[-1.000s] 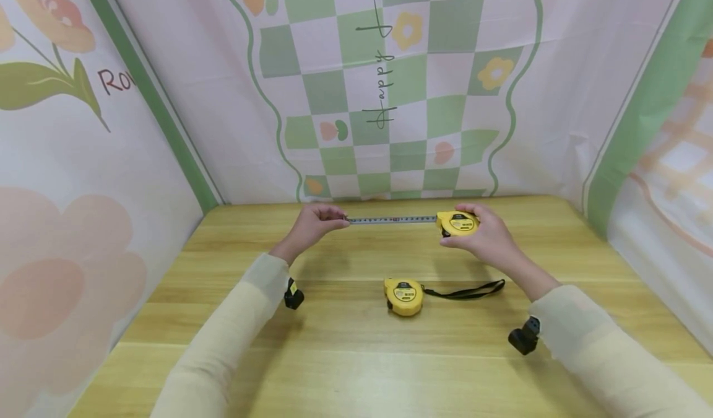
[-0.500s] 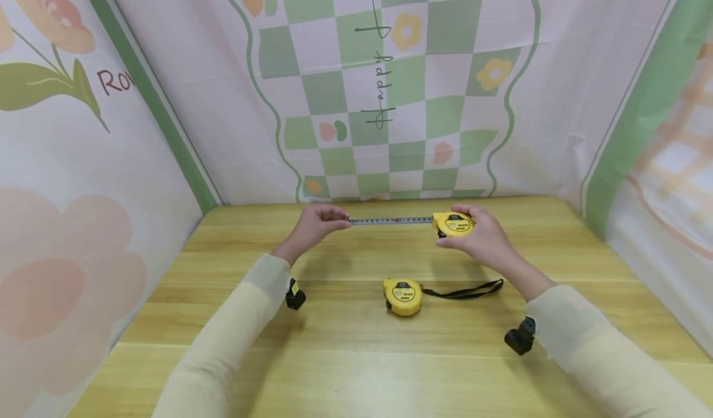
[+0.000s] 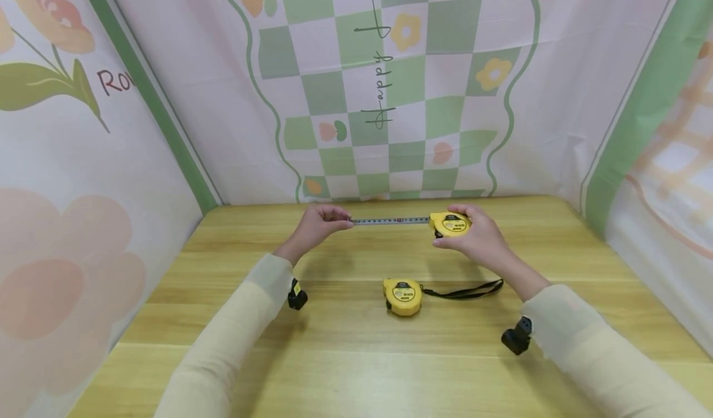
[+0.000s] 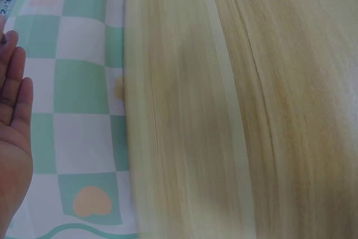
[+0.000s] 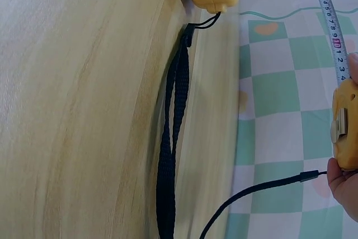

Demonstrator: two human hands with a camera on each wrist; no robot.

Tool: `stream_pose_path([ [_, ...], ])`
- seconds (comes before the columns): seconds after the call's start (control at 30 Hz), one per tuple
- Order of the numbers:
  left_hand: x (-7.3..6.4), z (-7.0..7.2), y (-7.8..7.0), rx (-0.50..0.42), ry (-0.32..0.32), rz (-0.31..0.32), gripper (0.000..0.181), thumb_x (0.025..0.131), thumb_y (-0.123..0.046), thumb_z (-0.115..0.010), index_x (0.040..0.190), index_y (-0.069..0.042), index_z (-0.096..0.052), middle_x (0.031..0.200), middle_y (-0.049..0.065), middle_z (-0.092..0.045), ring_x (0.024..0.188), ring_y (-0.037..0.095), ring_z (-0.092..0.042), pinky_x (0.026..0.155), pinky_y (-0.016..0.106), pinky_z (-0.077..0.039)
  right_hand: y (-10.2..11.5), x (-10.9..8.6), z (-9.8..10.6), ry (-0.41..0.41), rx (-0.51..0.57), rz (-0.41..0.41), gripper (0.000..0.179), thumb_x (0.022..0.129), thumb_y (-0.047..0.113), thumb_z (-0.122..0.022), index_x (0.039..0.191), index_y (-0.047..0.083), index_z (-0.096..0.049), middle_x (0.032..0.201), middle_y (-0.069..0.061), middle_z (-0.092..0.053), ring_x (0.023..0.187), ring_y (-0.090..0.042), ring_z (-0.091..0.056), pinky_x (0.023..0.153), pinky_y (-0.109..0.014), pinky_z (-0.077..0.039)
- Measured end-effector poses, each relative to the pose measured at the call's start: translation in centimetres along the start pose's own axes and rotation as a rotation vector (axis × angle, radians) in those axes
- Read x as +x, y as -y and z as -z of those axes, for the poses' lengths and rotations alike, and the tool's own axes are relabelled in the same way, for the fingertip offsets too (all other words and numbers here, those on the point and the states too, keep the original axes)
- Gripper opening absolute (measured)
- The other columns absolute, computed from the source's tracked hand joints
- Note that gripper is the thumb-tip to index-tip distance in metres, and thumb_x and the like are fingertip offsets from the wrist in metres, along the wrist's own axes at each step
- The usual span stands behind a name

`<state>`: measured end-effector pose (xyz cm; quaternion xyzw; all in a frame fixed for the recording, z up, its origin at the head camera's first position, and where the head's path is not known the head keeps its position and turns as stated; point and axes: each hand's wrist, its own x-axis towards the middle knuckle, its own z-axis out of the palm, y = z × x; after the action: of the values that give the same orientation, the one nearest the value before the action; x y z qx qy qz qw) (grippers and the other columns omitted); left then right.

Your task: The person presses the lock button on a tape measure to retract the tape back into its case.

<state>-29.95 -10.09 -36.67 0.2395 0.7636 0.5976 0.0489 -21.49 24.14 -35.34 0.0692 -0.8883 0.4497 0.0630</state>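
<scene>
My left hand (image 3: 316,227) pinches the free end of a silver measuring blade (image 3: 390,221) between thumb and fingers, above the back of the table. The blade runs straight across to a yellow tape measure (image 3: 450,224), which my right hand (image 3: 483,238) grips by its case. In the right wrist view a metal clip (image 5: 340,125) shows on that case, and a black cord (image 5: 251,190) hangs from it. A second yellow tape measure (image 3: 403,297) lies on the table nearer me, its black wrist strap (image 3: 465,291) stretching right. No hand touches this one.
The wooden table (image 3: 356,368) carries the second tape measure. A patterned cloth (image 3: 390,108) hangs behind the table's back edge, with more cloth at the left and right sides. Each wrist wears a small black camera, the left camera (image 3: 297,295) and the right camera (image 3: 517,336).
My right hand has moved slightly left with the held tape measure, so the exposed blade is a little shorter. My left hand has shifted barely rightward. The tape measure on the table stays put.
</scene>
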Motion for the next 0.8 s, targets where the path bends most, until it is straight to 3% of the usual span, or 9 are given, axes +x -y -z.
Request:
stream_pose_path([
  [0.2,-0.03,-0.11,0.01,-0.005,-0.002,0.016,0.013,0.085,-0.009,-0.076,0.097,-0.004,-0.073,0.093,0.008,-0.072,0.087,0.022,-0.068,0.086,0.039,-0.054,0.01,-0.03,-0.14,-0.005,-0.004,-0.005,0.091,0.072,0.039,-0.087,0.143,0.005,-0.042,0.135,-0.020,-0.044,0.111,-0.036,-0.049,0.086,-0.047,-0.046],
  [0.5,0.00,-0.27,0.01,-0.033,-0.003,0.009,0.015,0.085,-0.005,-0.075,0.098,0.000,-0.071,0.094,0.009,-0.072,0.087,0.021,-0.067,0.092,0.053,-0.048,0.02,-0.10,-0.31,-0.012,-0.010,0.004,0.090,0.072,0.039,-0.087,0.142,0.004,-0.042,0.135,-0.020,-0.044,0.111,-0.036,-0.049,0.087,-0.047,-0.046],
  [0.8,0.06,-0.40,0.01,-0.028,0.012,0.004,0.015,0.085,-0.005,-0.075,0.099,-0.001,-0.071,0.096,0.009,-0.072,0.090,0.022,-0.068,0.087,0.037,-0.054,0.08,0.01,-0.63,-0.005,-0.009,0.006,0.088,0.073,0.036,-0.087,0.143,0.005,-0.042,0.134,-0.020,-0.044,0.111,-0.036,-0.050,0.087,-0.048,-0.047],
])
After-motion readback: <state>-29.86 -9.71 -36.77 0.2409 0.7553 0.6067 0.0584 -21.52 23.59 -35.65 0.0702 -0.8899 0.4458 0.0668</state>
